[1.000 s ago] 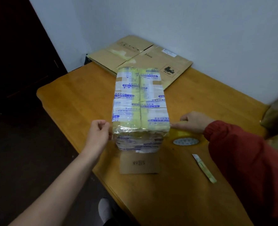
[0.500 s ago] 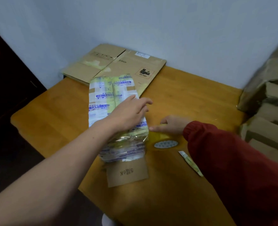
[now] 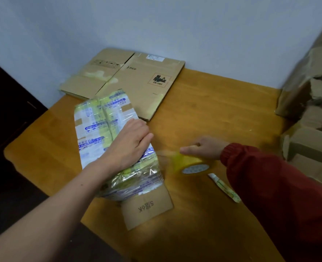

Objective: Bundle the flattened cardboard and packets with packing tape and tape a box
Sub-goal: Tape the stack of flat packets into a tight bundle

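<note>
Left hand (image 3: 130, 144) has shifted: flat and spread on top half a second ago, its fingers now bend down over the right edge of the bundle of packets (image 3: 107, 129), holding it against the table (image 3: 222, 114). Over to the right hand (image 3: 203, 148), out of a red sleeve (image 3: 269, 176). It's on top of the tape roll (image 3: 192, 164), index finger stretched toward the bundle, but it's smeared with blur and I can't tell whether it truly grips. The yellow roll stands tilted just right of the bundle. That bundle, glossy with tape, lies on a cardboard sheet (image 3: 147, 207) poking out toward the near table edge. A slim green-and-white sachet (image 3: 224, 187) lies just beside the roll. Flattened box (image 3: 137, 78) sits at the far wall, and a cardboard stack (image 3: 311, 110) rises on the right.
</note>
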